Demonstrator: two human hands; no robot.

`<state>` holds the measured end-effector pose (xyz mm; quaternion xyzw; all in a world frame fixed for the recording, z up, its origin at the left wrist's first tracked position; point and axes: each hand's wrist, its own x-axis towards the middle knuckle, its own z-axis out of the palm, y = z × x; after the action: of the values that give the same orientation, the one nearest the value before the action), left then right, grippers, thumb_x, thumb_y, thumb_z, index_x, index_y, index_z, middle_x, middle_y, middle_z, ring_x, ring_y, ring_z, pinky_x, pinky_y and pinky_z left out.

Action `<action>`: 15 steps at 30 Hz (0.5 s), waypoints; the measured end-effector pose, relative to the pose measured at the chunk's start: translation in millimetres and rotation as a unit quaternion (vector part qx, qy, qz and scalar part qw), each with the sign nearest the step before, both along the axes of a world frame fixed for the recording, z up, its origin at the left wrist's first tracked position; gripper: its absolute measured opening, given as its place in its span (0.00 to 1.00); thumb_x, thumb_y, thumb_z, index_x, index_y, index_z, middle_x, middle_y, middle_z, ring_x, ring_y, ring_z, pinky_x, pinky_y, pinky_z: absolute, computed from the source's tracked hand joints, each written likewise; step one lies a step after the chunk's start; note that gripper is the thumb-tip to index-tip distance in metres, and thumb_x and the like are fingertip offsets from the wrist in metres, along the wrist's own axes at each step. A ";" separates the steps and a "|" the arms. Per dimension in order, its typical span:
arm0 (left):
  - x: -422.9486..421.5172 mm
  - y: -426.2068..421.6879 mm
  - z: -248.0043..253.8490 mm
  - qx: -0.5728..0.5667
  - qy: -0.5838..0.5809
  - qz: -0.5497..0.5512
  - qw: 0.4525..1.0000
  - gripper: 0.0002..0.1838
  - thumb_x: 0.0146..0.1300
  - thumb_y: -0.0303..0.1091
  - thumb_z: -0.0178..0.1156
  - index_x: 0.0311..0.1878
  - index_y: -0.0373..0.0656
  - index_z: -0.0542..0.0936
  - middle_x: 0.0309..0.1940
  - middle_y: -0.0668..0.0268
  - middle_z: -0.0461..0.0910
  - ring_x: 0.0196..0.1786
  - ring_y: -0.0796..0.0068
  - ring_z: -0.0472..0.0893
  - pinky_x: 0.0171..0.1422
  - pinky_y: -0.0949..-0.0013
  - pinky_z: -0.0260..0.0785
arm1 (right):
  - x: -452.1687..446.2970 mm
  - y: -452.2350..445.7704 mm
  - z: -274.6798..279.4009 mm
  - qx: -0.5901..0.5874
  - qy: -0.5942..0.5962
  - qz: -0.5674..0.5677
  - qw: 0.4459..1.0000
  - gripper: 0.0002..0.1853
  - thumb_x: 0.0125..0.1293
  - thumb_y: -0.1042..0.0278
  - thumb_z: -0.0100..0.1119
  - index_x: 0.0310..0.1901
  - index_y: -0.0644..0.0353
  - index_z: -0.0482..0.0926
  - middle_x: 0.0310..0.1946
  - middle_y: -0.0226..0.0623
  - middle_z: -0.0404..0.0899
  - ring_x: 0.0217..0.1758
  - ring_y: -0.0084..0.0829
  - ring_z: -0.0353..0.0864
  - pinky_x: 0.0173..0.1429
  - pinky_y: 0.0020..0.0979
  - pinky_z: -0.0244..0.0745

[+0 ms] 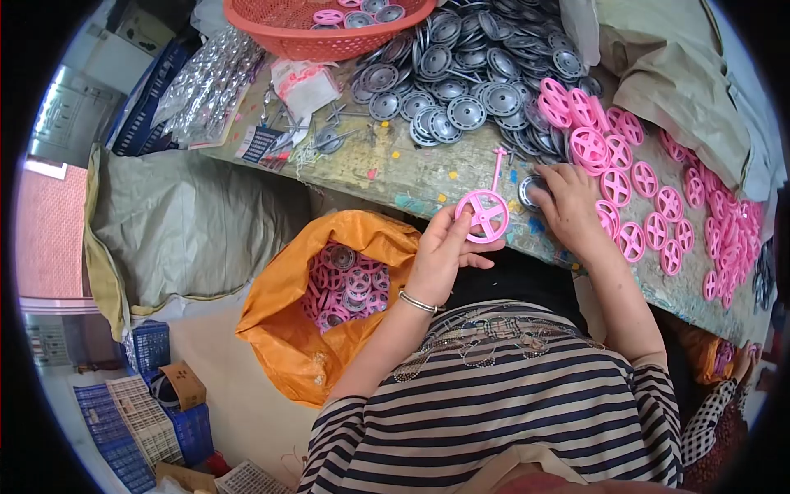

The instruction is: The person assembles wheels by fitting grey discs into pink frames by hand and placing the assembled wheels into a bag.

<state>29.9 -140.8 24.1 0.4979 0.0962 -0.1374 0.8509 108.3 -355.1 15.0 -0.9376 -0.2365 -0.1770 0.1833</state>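
My left hand [444, 243] pinches a pink spoked wheel [483, 216] by its rim, above the table's front edge. A thin pink rod [499, 169] stands out from the wheel, away from me. My right hand [569, 202] is closed at a grey wheel disc [528, 191] on the table, thumb and fingers against its right side. Part of that disc is hidden under the fingers. Loose pink wheels [615, 188] lie just right of my right hand, and a heap of grey discs [467, 113] is beyond both hands.
An orange sack [280, 305] holding pink and grey wheels stands open below the table edge. At the back is a red basket [329, 41]. Small metal rods [337, 111] and a white-and-pink packet [304, 86] lie at left. Another person's sleeve [706, 428] shows lower right.
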 end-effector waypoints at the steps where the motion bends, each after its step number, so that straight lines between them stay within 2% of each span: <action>1: -0.1 1.8 1.6 0.003 -0.001 -0.002 1.000 0.19 0.74 0.41 0.44 0.60 0.38 0.65 0.47 0.56 0.79 0.44 0.62 0.84 0.37 0.71 0.80 | -6.0 1.1 10.1 -0.005 0.018 -0.001 1.000 0.24 0.51 0.63 0.68 0.51 0.59 0.76 0.47 0.38 0.74 0.54 0.42 0.69 0.57 0.42 0.60; 3: -0.4 6.1 0.1 -0.015 0.002 -0.005 1.000 0.18 0.73 0.37 0.47 0.59 0.38 0.68 0.48 0.56 0.79 0.45 0.62 0.84 0.38 0.71 0.80 | -7.5 0.3 11.5 -0.022 0.035 0.006 0.999 0.25 0.50 0.61 0.69 0.50 0.59 0.76 0.48 0.38 0.73 0.54 0.42 0.69 0.57 0.42 0.60; 6: -0.6 3.1 -1.4 0.021 -0.021 0.000 1.000 0.16 0.71 0.32 0.51 0.58 0.36 0.70 0.49 0.56 0.78 0.48 0.63 0.83 0.44 0.70 0.80 | -4.3 -2.5 10.7 -0.030 0.090 0.000 0.996 0.27 0.48 0.59 0.70 0.50 0.58 0.75 0.49 0.39 0.72 0.54 0.43 0.68 0.57 0.41 0.60; 7: -1.2 2.3 -2.3 0.004 -0.028 0.011 1.000 0.14 0.68 0.27 0.53 0.55 0.34 0.74 0.50 0.56 0.78 0.50 0.64 0.81 0.51 0.68 0.79 | -3.5 -0.5 12.1 -0.026 0.102 -0.004 0.994 0.27 0.47 0.60 0.70 0.50 0.58 0.76 0.49 0.39 0.72 0.54 0.43 0.68 0.58 0.41 0.60; 8: -1.8 1.8 -3.8 -0.001 -0.049 0.017 0.999 0.13 0.68 0.26 0.53 0.53 0.34 0.75 0.51 0.56 0.78 0.51 0.64 0.81 0.53 0.67 0.78 | -2.7 0.8 13.1 -0.023 0.113 -0.007 0.993 0.27 0.47 0.60 0.70 0.50 0.59 0.76 0.49 0.39 0.72 0.54 0.43 0.68 0.58 0.41 0.61; 11: -1.5 7.5 -13.4 -0.020 -0.080 0.017 0.996 0.10 0.65 0.24 0.56 0.49 0.34 0.78 0.57 0.56 0.74 0.57 0.66 0.76 0.59 0.66 0.74 | -1.1 0.6 4.4 0.012 -0.012 -0.031 0.999 0.29 0.44 0.60 0.72 0.49 0.58 0.76 0.48 0.38 0.73 0.54 0.42 0.68 0.56 0.43 0.61; 14: -1.3 9.0 -19.9 0.107 -0.128 0.033 0.985 0.12 0.62 0.21 0.58 0.49 0.34 0.78 0.59 0.54 0.72 0.59 0.67 0.75 0.61 0.69 0.72 | 3.5 -8.3 4.5 -0.038 0.023 -0.024 0.999 0.28 0.47 0.61 0.70 0.52 0.59 0.75 0.49 0.39 0.73 0.55 0.43 0.68 0.59 0.42 0.61; 15: -0.4 7.7 -21.5 0.097 -0.155 0.045 0.982 0.13 0.61 0.19 0.59 0.50 0.34 0.78 0.58 0.55 0.72 0.58 0.68 0.75 0.61 0.69 0.71 | 6.1 -10.8 6.4 -0.044 0.044 -0.025 0.998 0.30 0.46 0.60 0.70 0.53 0.58 0.75 0.49 0.39 0.73 0.55 0.43 0.68 0.58 0.41 0.61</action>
<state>29.4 -133.1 2.5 0.5888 -0.0017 -0.0099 0.8082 114.3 -365.9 21.4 -0.9573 -0.2124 -0.1295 0.1475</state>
